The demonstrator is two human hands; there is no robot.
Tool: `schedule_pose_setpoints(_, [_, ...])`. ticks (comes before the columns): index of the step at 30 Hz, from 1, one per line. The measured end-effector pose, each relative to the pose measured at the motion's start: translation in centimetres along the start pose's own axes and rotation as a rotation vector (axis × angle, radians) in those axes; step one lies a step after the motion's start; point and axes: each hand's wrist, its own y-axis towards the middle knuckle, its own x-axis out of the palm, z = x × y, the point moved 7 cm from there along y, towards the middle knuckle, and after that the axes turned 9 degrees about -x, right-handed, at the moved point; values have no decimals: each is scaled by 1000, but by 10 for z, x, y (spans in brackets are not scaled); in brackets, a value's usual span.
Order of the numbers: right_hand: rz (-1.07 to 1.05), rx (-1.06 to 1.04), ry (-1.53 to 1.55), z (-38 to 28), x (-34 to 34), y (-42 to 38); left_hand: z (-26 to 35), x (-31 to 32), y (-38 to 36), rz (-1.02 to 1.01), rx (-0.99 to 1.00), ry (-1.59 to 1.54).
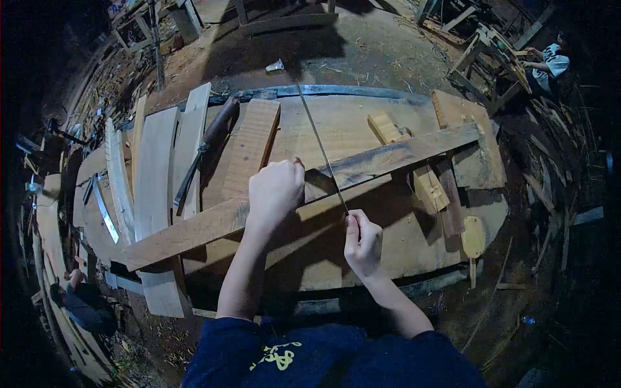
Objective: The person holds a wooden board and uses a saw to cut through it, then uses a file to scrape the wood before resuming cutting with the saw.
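Observation:
A long wooden beam (pixel 394 157) lies slantwise across the workbench, propped on other pieces. My left hand (pixel 277 187) is closed over the middle of it, thumb side toward the right. In my right hand (pixel 363 244), the fingers are wrapped round the near end of a long, thin, dark strip (pixel 316 134), like a saw blade seen edge-on. The strip crosses the beam just right of my left hand and reaches toward the bench's far edge. Under the beam at the right sits a notched wooden block (pixel 429 189). A thick board (pixel 253 143) lies beyond my left hand.
Several planks (pixel 155 155), a dark bar with a tied handle (pixel 218 132) and a shiny blade (pixel 105 210) lie on the left. A yellow paddle-shaped piece (pixel 473 237) is at the right edge. One person (pixel 550 66) works at far right, another (pixel 84 304) at lower left.

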Motion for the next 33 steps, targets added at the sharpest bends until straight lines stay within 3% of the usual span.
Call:
schedule_pose_setpoints(10, [20,-36,-197,-12,2,-3,4,-2,-3,43,41,15])
schedule_pose_setpoints(12, [-72,70,-233,-20,-2,-5,1,1,-1,44,19,6])
schedule_pose_setpoints(18, [-125,122,-307,-28,-20,-23,-1,0,0,113,33,-5])
schedule_pose_setpoints(19, [-78,45,-334,-33,-22,-23,-2,2,0,100,20,6])
schedule_pose_setpoints(28, [-104,6,-379,-37,-22,-9,1,1,-3,133,56,37])
schedule_pose_setpoints(33, [-248,85,-509,-45,-33,-27,2,-1,-2,132,42,40])
